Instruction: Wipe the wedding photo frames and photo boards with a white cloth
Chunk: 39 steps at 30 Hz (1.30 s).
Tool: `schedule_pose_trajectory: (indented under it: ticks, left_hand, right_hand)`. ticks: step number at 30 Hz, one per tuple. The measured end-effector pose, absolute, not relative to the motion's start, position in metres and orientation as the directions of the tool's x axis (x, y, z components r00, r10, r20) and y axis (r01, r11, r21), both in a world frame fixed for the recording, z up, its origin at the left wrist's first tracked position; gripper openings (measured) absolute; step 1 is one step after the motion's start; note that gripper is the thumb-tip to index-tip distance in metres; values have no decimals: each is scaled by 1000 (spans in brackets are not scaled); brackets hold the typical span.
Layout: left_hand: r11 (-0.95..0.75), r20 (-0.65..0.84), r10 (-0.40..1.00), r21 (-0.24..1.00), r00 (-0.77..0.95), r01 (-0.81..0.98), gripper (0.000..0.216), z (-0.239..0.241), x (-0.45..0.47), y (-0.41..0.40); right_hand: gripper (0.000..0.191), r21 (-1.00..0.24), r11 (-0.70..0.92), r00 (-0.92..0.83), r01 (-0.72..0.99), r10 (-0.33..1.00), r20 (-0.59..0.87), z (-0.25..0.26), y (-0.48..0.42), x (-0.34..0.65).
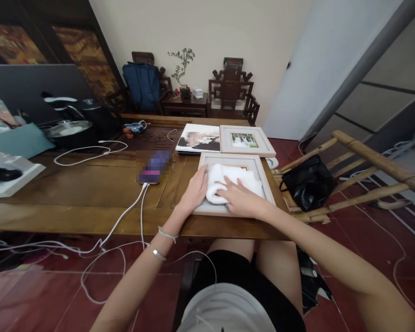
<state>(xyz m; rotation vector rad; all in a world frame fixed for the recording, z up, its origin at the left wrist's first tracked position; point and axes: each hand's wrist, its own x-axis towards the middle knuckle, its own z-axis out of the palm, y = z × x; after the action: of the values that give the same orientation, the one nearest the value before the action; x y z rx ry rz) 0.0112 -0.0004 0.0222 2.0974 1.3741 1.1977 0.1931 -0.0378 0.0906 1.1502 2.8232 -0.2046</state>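
A folded white cloth (251, 180) lies on a pale picture frame (266, 184) at the table's near edge, covering most of the picture inside. My right hand (240, 198) rests on top of the cloth with its fingers spread. At the frame's left side is my left hand (195, 189), its fingers stretched forward along the frame and touching or very near the cloth's left end. Behind this frame lie a second pale frame (263, 138) with a small photo and a photo album or print (200, 138) on a dark stack.
A phone (155, 166) with white cables (127, 210) lies on the wooden table (90, 184) to the left. Further left are a pot (71, 131) and a white tray (17, 175). A bamboo chair (376, 161) holding a black bag (309, 182) stands at the right.
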Motion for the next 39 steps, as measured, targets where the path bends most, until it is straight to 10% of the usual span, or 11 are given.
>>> schedule_pose_trajectory:
  ticks: [8,18,34,39]
  left_hand:
    - [-476,465,869,692,170,543,51,26,7,-1]
    - [-398,405,911,819,75,413,51,27,8,0]
    - [-571,522,809,585,272,576,52,16,6,6]
    - [-600,520,796,609,310,519,50,22,6,4]
  right_hand:
    - [52,108,603,-610,790,791,50,75,45,165]
    - [57,-103,735,-741,670,652,-160,99,-58,167]
    - [57,108,504,-471,857,850,-235,114,-85,262]
    - [56,197,474,-493,858,868,64,114,-37,251]
